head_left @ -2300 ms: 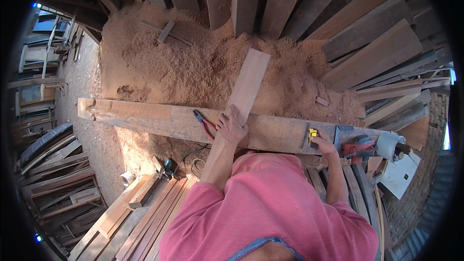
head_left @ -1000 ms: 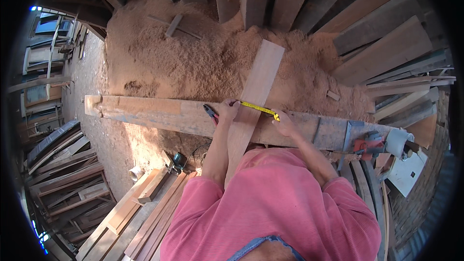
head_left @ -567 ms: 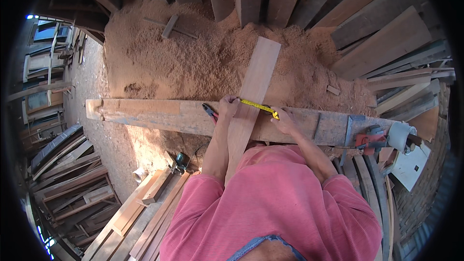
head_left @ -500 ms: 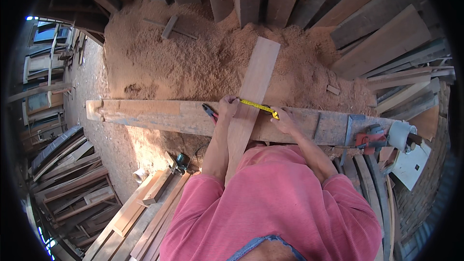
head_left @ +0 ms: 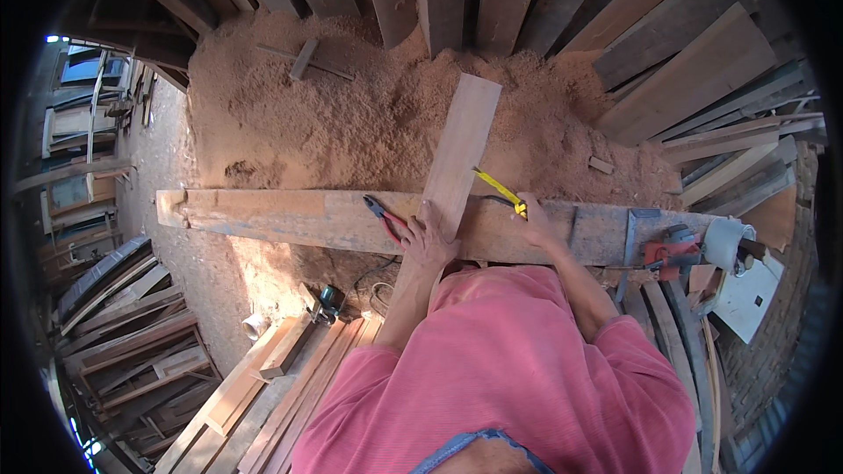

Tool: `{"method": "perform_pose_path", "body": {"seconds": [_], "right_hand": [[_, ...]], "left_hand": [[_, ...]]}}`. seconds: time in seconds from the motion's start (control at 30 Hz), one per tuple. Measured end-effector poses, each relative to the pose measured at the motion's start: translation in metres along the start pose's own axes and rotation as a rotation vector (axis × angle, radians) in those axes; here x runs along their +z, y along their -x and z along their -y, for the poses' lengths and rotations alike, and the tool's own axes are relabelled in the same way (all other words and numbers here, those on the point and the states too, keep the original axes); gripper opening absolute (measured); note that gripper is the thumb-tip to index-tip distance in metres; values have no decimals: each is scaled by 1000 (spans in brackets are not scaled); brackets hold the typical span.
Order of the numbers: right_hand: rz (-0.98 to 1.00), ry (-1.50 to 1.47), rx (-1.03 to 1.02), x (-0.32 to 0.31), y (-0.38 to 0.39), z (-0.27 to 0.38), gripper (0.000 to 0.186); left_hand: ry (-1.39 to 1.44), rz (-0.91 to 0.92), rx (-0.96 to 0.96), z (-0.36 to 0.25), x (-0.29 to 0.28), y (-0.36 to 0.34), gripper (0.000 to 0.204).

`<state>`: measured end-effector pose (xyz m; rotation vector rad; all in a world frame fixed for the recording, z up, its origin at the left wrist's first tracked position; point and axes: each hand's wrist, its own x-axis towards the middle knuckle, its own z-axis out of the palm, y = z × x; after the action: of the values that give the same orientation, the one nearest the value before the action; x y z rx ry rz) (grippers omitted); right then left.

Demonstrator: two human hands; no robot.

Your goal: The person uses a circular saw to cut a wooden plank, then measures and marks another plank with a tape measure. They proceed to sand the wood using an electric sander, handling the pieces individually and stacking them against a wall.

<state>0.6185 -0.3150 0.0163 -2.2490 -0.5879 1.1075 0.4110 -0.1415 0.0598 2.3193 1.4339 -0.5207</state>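
Observation:
A pale wooden board (head_left: 465,140) lies slantwise across the long workbench beam (head_left: 351,211). My left hand (head_left: 428,239) rests on the board with its fingers stretched out, holding nothing. In my right hand (head_left: 537,221) is a yellow tape measure (head_left: 502,189), its blade partly out and its free end beside the board's right edge. Red-handled pliers (head_left: 384,215) lie on the beam just left of my left hand. The board's near end runs under my left forearm and is partly hidden.
A sawdust heap (head_left: 290,123) lies beyond the beam, with leaning planks (head_left: 439,0) behind it. A red clamp-like tool (head_left: 672,250) sits at the beam's right end. A dark green power tool (head_left: 330,301) and stacked timber (head_left: 255,369) are at lower left.
My left hand has let go of the tape's end and moved down onto the board. The tape blade has come off the board and tilts up, held by my right hand.

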Motion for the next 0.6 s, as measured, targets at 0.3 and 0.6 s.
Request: {"method": "perform_pose_path", "body": {"seconds": [0.3, 0.6], "right_hand": [[10, 407, 226, -18, 31, -22, 81], [-2, 549, 251, -30, 45, 3, 75]], "left_hand": [[723, 145, 319, 80, 8, -45, 112], [1534, 718, 129, 55, -28, -6, 99]]}}
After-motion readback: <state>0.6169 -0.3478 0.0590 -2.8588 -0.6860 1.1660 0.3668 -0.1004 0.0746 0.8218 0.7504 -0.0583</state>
